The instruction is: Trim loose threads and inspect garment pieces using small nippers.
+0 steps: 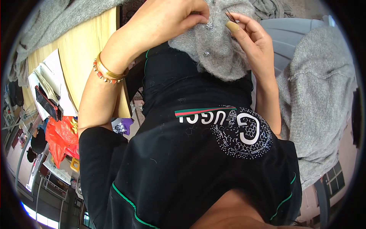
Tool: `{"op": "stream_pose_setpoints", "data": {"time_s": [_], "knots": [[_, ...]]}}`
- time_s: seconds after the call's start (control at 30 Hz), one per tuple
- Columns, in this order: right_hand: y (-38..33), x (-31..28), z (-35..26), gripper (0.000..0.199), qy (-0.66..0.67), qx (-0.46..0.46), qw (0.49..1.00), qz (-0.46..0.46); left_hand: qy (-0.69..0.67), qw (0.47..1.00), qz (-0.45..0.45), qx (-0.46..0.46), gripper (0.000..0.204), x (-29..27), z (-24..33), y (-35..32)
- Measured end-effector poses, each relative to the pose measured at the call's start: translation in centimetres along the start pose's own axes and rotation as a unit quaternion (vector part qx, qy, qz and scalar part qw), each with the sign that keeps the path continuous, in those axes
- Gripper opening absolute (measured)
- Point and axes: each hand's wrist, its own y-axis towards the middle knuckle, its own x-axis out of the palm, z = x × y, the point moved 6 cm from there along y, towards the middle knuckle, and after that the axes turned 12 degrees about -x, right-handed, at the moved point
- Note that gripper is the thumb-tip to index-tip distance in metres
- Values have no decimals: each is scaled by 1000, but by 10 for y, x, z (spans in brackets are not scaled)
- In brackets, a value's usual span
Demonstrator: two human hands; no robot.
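Observation:
Grey fuzzy knitwear (225, 61) lies bunched over my lap at the top, with round sparkly buttons (209, 25) on its front. My left hand (183, 17) is closed on the knit in a pinch, just beside one button; its fingertips are partly hidden. Opposite it, my right hand (253, 38) holds a small dark tool (230, 16) with thin points between thumb and fingers. The tool is too small to tell its exact kind. A tan tip shows on the right thumb, close against the knit.
On the left stands a pale wooden table (78, 49) with papers and a dark wallet-like item (47, 100). Below it hangs a red plastic bag (61, 139). More grey knitwear (320, 91) drapes over a grey-blue plastic chair (278, 36) at the right.

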Motion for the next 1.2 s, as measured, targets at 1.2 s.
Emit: {"op": "stream_pose_setpoints", "data": {"time_s": [1.2], "knots": [[9,8,-86,28,-280,-194,939,-47,-419,883,-11,-211,11,6,-2,0]]}}
